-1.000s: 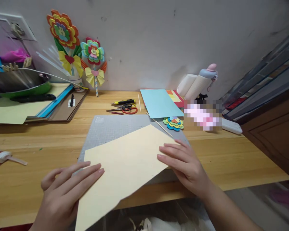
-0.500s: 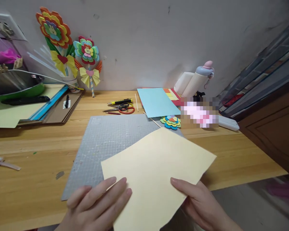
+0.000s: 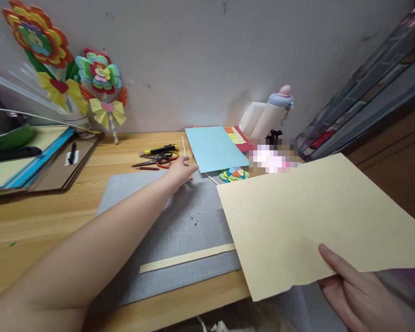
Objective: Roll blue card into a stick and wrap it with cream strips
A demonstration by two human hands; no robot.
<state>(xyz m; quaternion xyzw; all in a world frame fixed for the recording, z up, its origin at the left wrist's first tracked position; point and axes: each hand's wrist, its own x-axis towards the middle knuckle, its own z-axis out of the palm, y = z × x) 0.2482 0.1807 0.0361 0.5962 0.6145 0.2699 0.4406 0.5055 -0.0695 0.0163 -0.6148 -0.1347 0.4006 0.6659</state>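
The right hand (image 3: 358, 288) is clamped on the cream sheet (image 3: 297, 216), its thumb flat on the upper face near the close edge and its fingers tucked beneath. From that grip the sheet spreads forward and to the left, its far corner pointing toward the wall, with its left edge reaching over the mat (image 3: 200, 230).

Half a second ago the left hand (image 3: 180, 173) lay on the sheet too; now it has left the paper and stretches across the mat, well to the left of the grip and farther off. The sheet has also swung to the right, so one hand alone bears it, and the near part of the mat shows. With the two hands apart, the left is free for other things while the right keeps the paper aside.

Left of the grip, a narrow cream strip (image 3: 186, 259) lies on the mat, its right end meeting the sheet's edge in view. Beyond it are some dark crumbs (image 3: 193, 220).

Farther out, the left fingertips are bent just beside a thin stick (image 3: 212, 178) and the blue sheet (image 3: 216, 150); whether they pinch anything cannot be told. Scissors (image 3: 152, 160) and a yellow cutter (image 3: 159, 150) lie left of that hand, and a layered paper flower (image 3: 235, 174) sits to its right.
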